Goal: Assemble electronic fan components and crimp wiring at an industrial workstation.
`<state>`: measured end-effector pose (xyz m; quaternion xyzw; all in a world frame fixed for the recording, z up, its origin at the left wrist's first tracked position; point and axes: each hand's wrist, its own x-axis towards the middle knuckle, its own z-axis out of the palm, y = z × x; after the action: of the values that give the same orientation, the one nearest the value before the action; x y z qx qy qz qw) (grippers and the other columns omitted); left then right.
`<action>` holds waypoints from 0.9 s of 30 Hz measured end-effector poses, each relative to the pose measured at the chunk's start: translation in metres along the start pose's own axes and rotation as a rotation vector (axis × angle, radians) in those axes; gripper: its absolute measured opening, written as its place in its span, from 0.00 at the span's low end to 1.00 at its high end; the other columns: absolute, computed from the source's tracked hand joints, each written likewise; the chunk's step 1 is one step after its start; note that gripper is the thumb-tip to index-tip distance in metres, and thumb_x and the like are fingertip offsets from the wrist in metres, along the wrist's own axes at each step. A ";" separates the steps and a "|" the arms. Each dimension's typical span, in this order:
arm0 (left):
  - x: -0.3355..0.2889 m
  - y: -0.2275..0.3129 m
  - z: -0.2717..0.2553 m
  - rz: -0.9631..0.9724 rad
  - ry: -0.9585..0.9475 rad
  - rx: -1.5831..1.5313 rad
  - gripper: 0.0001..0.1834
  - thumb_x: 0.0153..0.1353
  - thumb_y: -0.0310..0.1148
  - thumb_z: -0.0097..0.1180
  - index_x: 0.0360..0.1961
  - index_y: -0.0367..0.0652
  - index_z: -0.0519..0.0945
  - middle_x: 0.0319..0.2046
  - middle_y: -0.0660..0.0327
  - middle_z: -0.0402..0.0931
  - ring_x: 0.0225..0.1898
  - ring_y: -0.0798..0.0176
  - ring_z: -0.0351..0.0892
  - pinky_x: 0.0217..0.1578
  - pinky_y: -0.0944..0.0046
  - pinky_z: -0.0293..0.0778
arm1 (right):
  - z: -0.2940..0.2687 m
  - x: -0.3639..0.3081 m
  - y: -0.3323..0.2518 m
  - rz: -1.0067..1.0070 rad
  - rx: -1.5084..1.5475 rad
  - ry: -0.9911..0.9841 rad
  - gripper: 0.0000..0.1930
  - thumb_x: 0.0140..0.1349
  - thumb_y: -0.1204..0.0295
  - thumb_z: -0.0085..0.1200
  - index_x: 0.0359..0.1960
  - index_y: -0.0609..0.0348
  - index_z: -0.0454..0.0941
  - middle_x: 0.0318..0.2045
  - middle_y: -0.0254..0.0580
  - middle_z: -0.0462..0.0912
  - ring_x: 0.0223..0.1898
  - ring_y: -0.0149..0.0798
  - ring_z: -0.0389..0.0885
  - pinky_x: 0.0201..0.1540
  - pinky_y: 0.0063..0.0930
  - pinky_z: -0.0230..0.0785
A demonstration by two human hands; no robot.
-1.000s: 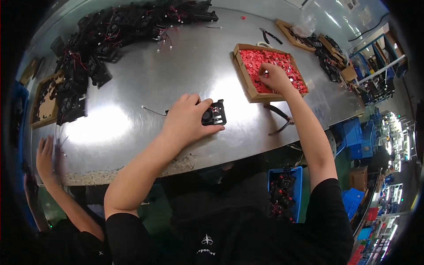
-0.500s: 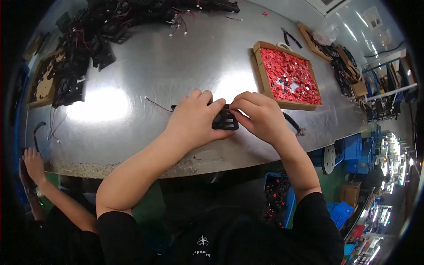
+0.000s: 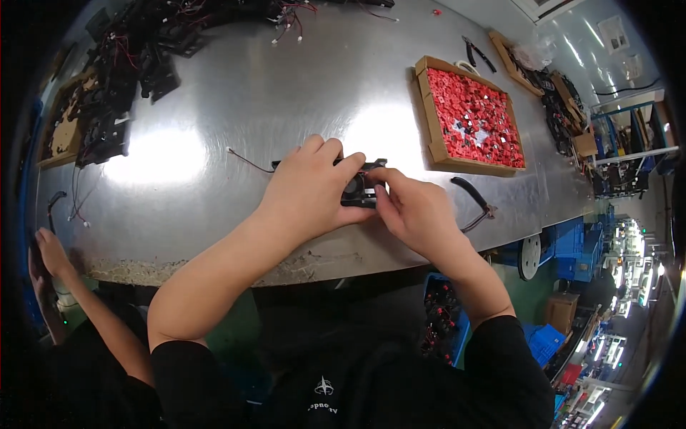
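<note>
My left hand (image 3: 307, 187) is closed round a black plastic housing (image 3: 368, 203) with slots in it, held low over the metal bench. A thin dark-red wire (image 3: 250, 164) with a white plug at its end runs out from the housing to the left. On the housing's right side, the bent index finger and thumb of my right hand (image 3: 420, 214) grip its edge. A speck of red shows by that fingertip; whatever is between the fingers is hidden. Just beyond the right hand, black-handled pliers (image 3: 471, 194) lie on the bench.
A cardboard tray (image 3: 437, 146) of small red parts stands at right, another pair of pliers (image 3: 477, 53) behind it. Black housings with wires (image 3: 121, 86) are heaped at far left. Below the bench edge is a blue crate (image 3: 463, 336). A co-worker's hand (image 3: 54, 254) rests at left.
My right hand has shifted slightly down and left, its index finger now lower along the housing. More of the pliers beside it shows. My left hand keeps its hold.
</note>
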<state>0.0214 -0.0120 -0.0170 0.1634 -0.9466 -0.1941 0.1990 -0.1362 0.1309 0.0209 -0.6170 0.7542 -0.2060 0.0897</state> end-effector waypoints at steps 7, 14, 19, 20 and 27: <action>0.001 0.002 0.003 0.003 0.023 -0.001 0.38 0.49 0.58 0.76 0.57 0.49 0.84 0.43 0.59 0.77 0.49 0.53 0.77 0.48 0.51 0.76 | -0.013 -0.004 0.031 0.038 0.246 -0.207 0.18 0.70 0.67 0.58 0.61 0.48 0.82 0.20 0.47 0.80 0.23 0.47 0.83 0.31 0.41 0.74; 0.000 0.006 -0.001 -0.009 0.011 -0.029 0.37 0.50 0.60 0.75 0.55 0.48 0.84 0.43 0.56 0.76 0.49 0.51 0.76 0.50 0.51 0.78 | -0.073 -0.061 0.110 -0.066 -0.110 -0.034 0.50 0.50 0.59 0.77 0.76 0.56 0.67 0.77 0.56 0.62 0.78 0.60 0.59 0.78 0.49 0.55; -0.001 0.005 0.001 0.020 0.039 -0.010 0.37 0.50 0.60 0.75 0.54 0.46 0.84 0.43 0.55 0.76 0.49 0.50 0.76 0.48 0.51 0.79 | -0.041 -0.116 0.123 -0.068 -0.315 -0.038 0.50 0.52 0.52 0.73 0.76 0.59 0.66 0.76 0.57 0.63 0.76 0.63 0.60 0.77 0.52 0.54; -0.003 0.005 0.001 0.025 0.044 -0.009 0.37 0.50 0.61 0.75 0.53 0.46 0.84 0.42 0.55 0.76 0.49 0.50 0.76 0.48 0.51 0.79 | -0.032 -0.122 0.120 -0.052 -0.314 0.005 0.49 0.53 0.49 0.72 0.74 0.59 0.68 0.74 0.57 0.65 0.74 0.62 0.62 0.75 0.51 0.55; -0.007 0.015 -0.003 0.130 -0.001 -0.008 0.33 0.53 0.56 0.73 0.53 0.46 0.84 0.42 0.55 0.75 0.49 0.50 0.75 0.47 0.51 0.78 | -0.012 -0.122 0.115 -0.145 -0.001 0.271 0.46 0.62 0.28 0.56 0.59 0.64 0.77 0.46 0.50 0.78 0.39 0.45 0.81 0.38 0.38 0.76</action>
<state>0.0253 0.0029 -0.0104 0.1009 -0.9545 -0.1846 0.2114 -0.2159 0.2685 -0.0315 -0.6364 0.7131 -0.2928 -0.0284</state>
